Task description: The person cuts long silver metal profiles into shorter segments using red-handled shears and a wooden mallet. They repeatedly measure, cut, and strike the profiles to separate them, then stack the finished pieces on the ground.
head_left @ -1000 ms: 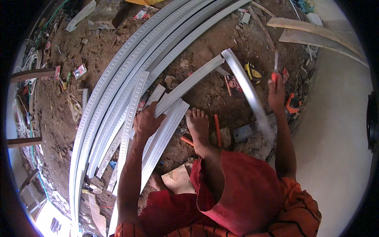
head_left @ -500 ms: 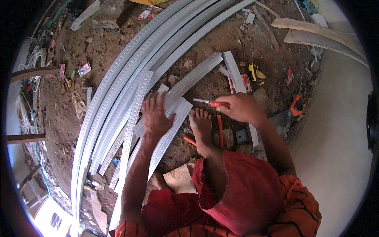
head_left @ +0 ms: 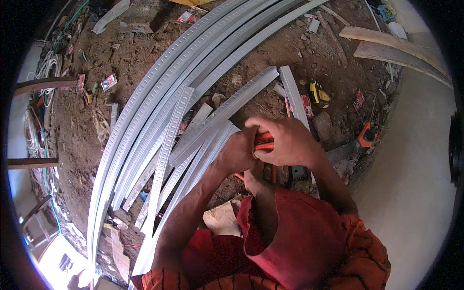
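Note:
My left hand (head_left: 238, 149) and my right hand (head_left: 292, 141) meet above my bare foot, both closed around a red-handled tool (head_left: 264, 137). Its working end is hidden by my fingers, so I cannot tell its kind. Short pieces of silver metal channel (head_left: 227, 116) lie beside my left hand, one slanting away toward the far side. Beyond my right hand rests another short channel piece (head_left: 295, 94). Orange bars (head_left: 273, 174) show on the ground just below my hands, partly covered by my foot.
Long, slotted metal channels (head_left: 159, 77) sweep across the dirt floor on the left. A yellow tape measure (head_left: 320, 95) and an orange-handled saw (head_left: 367, 135) lie to the right, near a pale wall (head_left: 411, 159). Wooden planks (head_left: 386, 39) lean at the far right.
My left hand has left the metal channels and moved right to join my right hand at the red-handled tool. The tool's metal end, visible before, is now hidden.

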{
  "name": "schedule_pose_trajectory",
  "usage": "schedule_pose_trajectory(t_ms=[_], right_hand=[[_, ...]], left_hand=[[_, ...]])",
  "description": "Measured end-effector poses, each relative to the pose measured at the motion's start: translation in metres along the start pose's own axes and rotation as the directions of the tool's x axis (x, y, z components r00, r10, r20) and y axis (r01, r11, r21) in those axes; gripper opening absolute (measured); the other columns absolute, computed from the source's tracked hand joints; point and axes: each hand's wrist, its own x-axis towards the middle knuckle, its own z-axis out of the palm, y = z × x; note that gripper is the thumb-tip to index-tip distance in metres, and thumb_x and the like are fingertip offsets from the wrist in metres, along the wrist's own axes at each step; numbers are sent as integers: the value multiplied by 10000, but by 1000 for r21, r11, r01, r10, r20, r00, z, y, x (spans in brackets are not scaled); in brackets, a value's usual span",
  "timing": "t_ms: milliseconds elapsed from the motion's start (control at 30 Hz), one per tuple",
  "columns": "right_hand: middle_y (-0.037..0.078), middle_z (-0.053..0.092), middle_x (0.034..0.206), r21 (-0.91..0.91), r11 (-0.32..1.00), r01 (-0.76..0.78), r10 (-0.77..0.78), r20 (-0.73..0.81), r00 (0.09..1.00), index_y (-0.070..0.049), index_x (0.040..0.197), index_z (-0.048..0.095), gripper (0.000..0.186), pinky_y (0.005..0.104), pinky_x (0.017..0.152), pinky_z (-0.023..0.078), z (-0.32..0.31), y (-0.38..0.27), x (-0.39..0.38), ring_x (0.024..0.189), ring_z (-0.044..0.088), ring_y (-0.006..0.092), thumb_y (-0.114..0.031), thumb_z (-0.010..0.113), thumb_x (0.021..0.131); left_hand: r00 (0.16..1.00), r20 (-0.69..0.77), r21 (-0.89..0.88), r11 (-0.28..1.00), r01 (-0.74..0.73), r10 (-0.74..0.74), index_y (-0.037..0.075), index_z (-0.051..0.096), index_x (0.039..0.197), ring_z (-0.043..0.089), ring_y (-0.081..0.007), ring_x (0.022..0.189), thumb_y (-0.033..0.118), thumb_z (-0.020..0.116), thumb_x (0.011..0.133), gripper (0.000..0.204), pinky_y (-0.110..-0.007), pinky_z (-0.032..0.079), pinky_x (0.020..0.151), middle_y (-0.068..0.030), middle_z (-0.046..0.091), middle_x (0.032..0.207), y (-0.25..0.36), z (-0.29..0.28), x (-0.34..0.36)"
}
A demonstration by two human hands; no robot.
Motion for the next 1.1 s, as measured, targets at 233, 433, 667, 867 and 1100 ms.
schedule_pose_trajectory(t_ms=[233,433,667,867,1100], right_hand=[[165,559,1115,747,591,306,330,-569,753,-17,1318,399,631,334,943,405,44,11,-6,1051,551,210,-284,664,811],[73,534,897,755,586,296,466,-612,639,-9,1139,513,401,315,819,440,55,21,-4,838,524,156,-365,409,984],[-5,454,635,674,628,389,556,-739,380,-31,865,570,330,274,563,399,51,107,22,578,434,93,-323,455,965],[-30,372,627,677,519,521,594,-725,350,-79,769,490,297,272,562,371,27,164,49,572,370,87,-323,529,935],[-29,386,615,579,799,166,523,-803,285,-66,728,465,349,285,520,332,13,194,64,562,362,91,-348,566,905]], left_hand=[[957,-288,1,1000,-24,24,19,565,1000,627,-386,871,213,663,771,316,-448,492,727,-212,645,874,5,20,18],[958,-256,35,989,144,-131,-4,451,1156,530,-401,1064,206,650,780,475,-456,435,865,-233,547,1110,9,64,36],[959,-202,545,791,280,-200,54,230,1416,422,-383,1139,388,776,606,1033,-507,349,943,-188,444,1199,-27,34,46],[896,-311,592,674,443,-316,63,337,1284,542,-367,1034,372,681,760,699,-481,446,855,-195,540,1101,-105,-3,42],[895,-265,558,700,445,-358,24,368,1184,630,-413,868,382,589,848,538,-504,511,731,-271,600,998,-88,-2,87]])
